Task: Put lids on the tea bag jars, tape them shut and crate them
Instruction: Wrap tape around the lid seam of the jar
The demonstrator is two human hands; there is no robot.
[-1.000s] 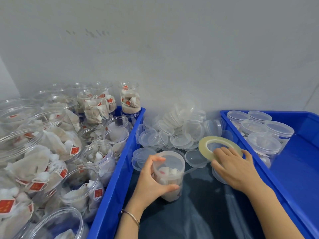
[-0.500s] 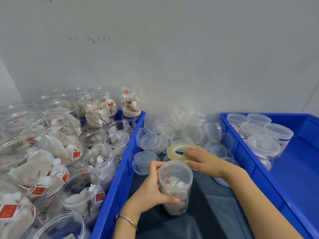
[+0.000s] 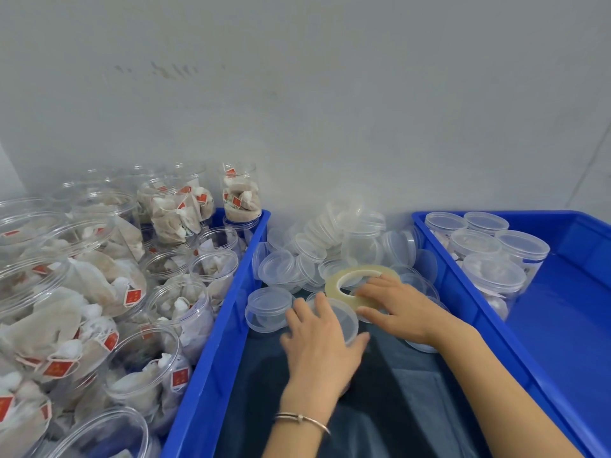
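My left hand [image 3: 322, 345] wraps around a lidded clear jar [image 3: 344, 320] in the middle, its fingers over the lid and its thumb on the right side. Most of the jar is hidden under the hand. My right hand [image 3: 401, 309] holds a roll of clear tape [image 3: 355, 285] just behind the jar, thumb and fingers on the ring. A pile of loose clear lids [image 3: 334, 246] lies behind the tape. Open jars of tea bags [image 3: 172, 312] fill the left side. Several lidded jars [image 3: 492, 256] stand in the blue crate [image 3: 562, 325] on the right.
A blue crate wall [image 3: 218, 338] separates the open jars from the work area, which has a dark cloth [image 3: 390, 408] on its floor. A single lid [image 3: 269, 309] lies left of the held jar. A grey wall [image 3: 330, 110] closes the back.
My left hand has shifted from the jar's side to over its lid. My right hand has brought the tape roll from the right to just behind the jar.
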